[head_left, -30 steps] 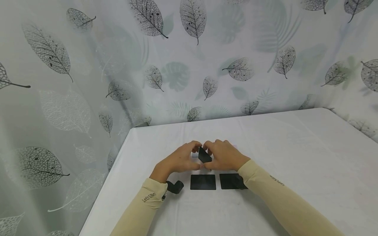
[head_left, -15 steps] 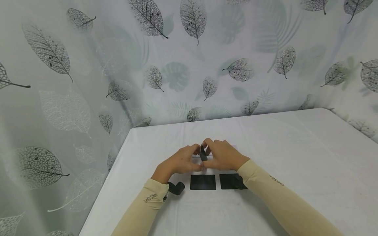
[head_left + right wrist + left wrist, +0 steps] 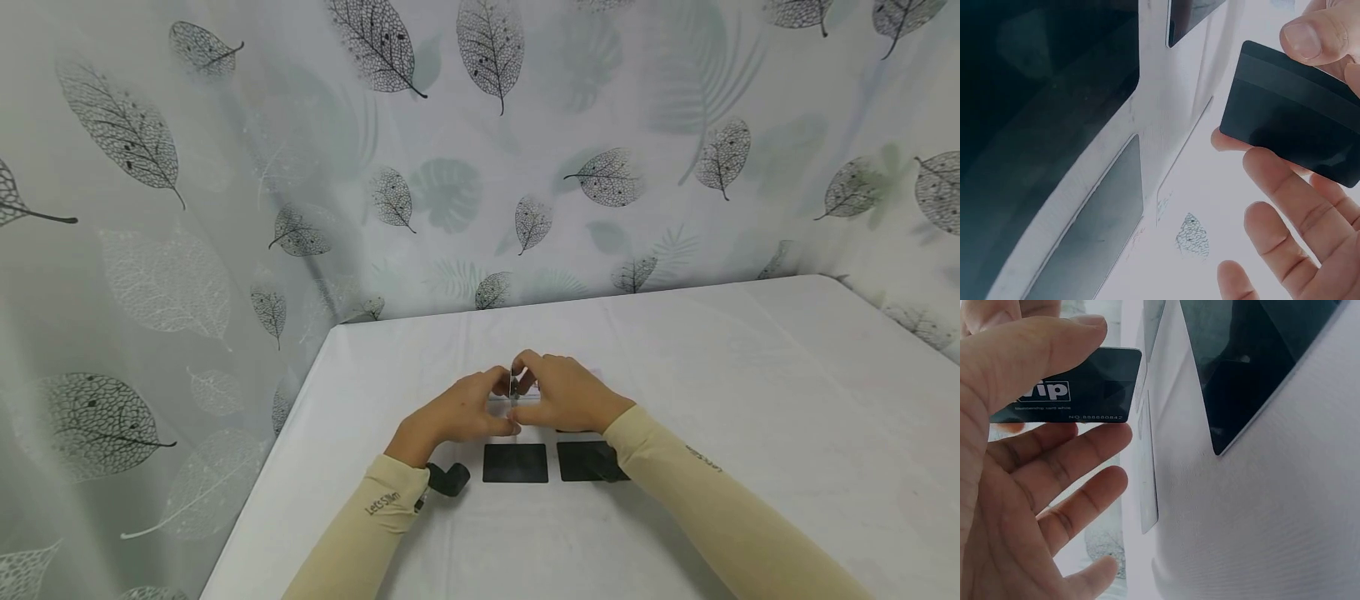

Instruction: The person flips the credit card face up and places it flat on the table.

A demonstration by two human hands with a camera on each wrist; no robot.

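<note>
A black membership card [image 3: 1107, 378] printed "vip" is raised on edge between my hands; the head view catches only its thin edge. My left hand [image 3: 467, 408] pinches it with thumb on one long side and fingertips on the opposite side. From across, my right hand [image 3: 566, 396] grips the same card in a similar way. Its back, a plain dark card face [image 3: 1291, 119] with a stripe, shows in the right wrist view. Below the hands, a black card [image 3: 515, 463] lies flat. To its right is a second black card [image 3: 579, 461], partly covered by the right wrist gear.
A white cloth covers the table [image 3: 720, 383]. Pale flat cards, mostly hidden, lie behind the hands, and a dark edge shows beneath the right wrist. A black wrist camera [image 3: 450, 479] hangs by the left sleeve. A leaf-print curtain [image 3: 465, 167] borders the back and left.
The held card has turned from showing its dark face to standing edge-on to the head camera. The hands have shifted slightly with it; the cards on the table have stayed put.
</note>
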